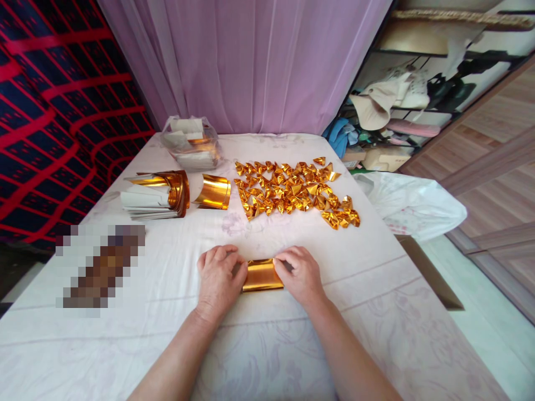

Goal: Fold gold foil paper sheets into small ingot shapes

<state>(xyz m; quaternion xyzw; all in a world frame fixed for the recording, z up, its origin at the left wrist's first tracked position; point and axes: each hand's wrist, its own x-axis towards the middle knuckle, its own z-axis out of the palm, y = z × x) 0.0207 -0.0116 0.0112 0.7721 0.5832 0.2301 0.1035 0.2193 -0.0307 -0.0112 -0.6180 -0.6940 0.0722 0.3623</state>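
A small sheet of gold foil paper [262, 275] lies on the white cloth [355, 312] in front of me. My left hand [218, 278] grips its left edge and my right hand [301, 274] grips its right edge, fingers curled onto the top edge. Beyond the hands, a spread of several folded gold foil pieces [292, 192] covers the middle of the cloth. To the left sit a curled gold sheet [213, 192] and a stack of gold-and-white sheets [156, 195].
A clear plastic bag of paper [192, 143] stands at the back left by the purple curtain [246, 61]. A white plastic bag [412, 203] lies off the right edge. A pixelated patch [100, 267] covers something at the left. Cluttered shelves [401, 94] stand at the right.
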